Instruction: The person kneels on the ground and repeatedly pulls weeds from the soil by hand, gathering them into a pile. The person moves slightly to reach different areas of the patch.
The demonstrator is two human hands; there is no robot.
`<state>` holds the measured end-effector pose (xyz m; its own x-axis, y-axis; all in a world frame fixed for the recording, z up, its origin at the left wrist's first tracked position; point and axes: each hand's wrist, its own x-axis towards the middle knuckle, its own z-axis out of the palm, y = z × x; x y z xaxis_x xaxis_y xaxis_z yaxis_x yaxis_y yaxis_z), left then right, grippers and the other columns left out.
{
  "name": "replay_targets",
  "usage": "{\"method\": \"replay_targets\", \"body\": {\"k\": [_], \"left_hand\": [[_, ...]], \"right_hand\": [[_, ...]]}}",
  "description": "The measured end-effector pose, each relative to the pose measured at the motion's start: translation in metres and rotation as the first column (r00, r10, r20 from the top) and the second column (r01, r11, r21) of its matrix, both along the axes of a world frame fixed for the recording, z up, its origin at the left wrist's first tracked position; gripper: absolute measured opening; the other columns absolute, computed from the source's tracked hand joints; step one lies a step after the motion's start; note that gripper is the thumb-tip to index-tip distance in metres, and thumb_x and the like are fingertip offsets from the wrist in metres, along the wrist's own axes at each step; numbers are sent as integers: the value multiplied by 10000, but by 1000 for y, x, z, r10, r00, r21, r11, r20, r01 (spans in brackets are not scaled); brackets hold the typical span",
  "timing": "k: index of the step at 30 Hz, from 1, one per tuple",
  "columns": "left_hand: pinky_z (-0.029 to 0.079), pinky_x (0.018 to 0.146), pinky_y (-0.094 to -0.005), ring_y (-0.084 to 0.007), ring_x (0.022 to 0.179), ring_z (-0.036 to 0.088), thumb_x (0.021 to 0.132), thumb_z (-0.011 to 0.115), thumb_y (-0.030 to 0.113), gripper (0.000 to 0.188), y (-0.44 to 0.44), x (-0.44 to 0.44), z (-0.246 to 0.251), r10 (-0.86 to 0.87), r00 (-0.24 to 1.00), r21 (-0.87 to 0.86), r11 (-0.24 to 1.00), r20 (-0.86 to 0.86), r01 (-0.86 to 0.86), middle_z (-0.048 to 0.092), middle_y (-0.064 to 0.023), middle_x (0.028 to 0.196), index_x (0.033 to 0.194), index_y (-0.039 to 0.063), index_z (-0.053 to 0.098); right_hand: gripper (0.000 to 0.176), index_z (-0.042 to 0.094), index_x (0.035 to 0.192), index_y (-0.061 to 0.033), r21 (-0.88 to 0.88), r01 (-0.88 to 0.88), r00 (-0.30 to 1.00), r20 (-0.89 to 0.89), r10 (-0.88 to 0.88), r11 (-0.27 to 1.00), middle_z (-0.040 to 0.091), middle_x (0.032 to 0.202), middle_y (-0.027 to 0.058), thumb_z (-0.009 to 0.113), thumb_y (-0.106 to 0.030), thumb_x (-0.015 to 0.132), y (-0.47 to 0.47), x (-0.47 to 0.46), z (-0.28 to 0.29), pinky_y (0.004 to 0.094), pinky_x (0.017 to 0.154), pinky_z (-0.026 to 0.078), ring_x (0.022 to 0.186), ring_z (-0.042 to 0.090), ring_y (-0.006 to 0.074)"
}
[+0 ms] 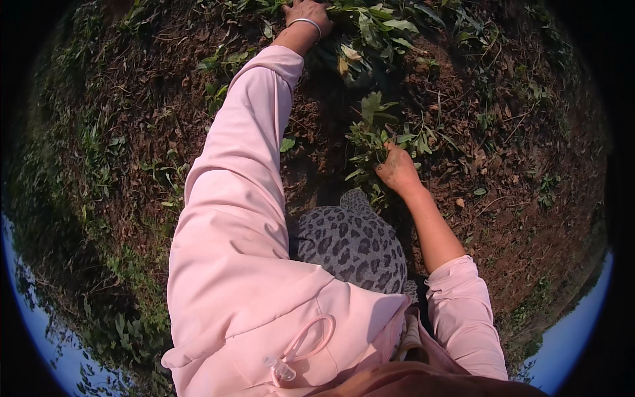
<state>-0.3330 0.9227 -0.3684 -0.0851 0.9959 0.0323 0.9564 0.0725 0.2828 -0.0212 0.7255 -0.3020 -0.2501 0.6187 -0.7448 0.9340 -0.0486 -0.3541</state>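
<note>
My right hand (400, 169) is closed around a bunch of leafy green plants (369, 136), whose leaves spread out past the thumb and fingers. Far out in front, my left hand (308, 15) reaches to the top edge of the view, a metal bangle (306, 21) on its wrist. Its fingers are partly cut off there, so what they hold cannot be seen. Just right of that hand lies a larger clump of green foliage (382, 30), with pale yellowish leaves (350, 52) low in it.
Brown soil (496, 164) strewn with dry leaves and stems spreads around me. Low weeds (89, 159) grow on the left. My bent knee in leopard-print cloth (349, 248) is between my arms. A drawstring (317, 330) hangs from my pink top (233, 288).
</note>
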Motion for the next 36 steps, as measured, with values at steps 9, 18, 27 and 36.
{"method": "replay_targets", "body": {"k": [9,18,27,36], "left_hand": [[469,994,-501,-445,1232,546,888,556,220,436,46,-147,-61,145,941,13,989,-307,-148,566,-313,1300,1248,-24,580],[560,739,-460,-373,885,680,805,673,266,399,44,-163,-11,-4,953,-292,952,-302,-88,633,-226,1072,1124,32,627],[545,856,-492,-423,973,669,913,645,371,371,-49,-72,-25,-92,960,-457,865,264,209,707,-234,1024,1145,85,688],[527,891,-468,-393,1025,650,879,691,337,362,-180,-33,-18,-143,724,-255,875,675,411,698,-181,1064,1132,79,659]], "right_hand": [[536,571,1279,5,86,40,997,-73,-33,995,687,1069,268,749,-196,815,104,-70,20,448,887,545,1026,662,417],[566,530,1328,25,79,-51,998,-22,53,996,683,1112,259,722,-116,815,133,-105,30,464,909,531,1058,655,416],[826,645,1219,64,-236,537,775,-242,-584,810,696,1099,137,821,-601,762,168,-115,-12,371,905,514,985,641,210],[609,640,1127,16,89,-36,974,-219,54,995,694,1139,225,804,-427,743,131,-167,-69,423,943,528,1101,660,372]]}}
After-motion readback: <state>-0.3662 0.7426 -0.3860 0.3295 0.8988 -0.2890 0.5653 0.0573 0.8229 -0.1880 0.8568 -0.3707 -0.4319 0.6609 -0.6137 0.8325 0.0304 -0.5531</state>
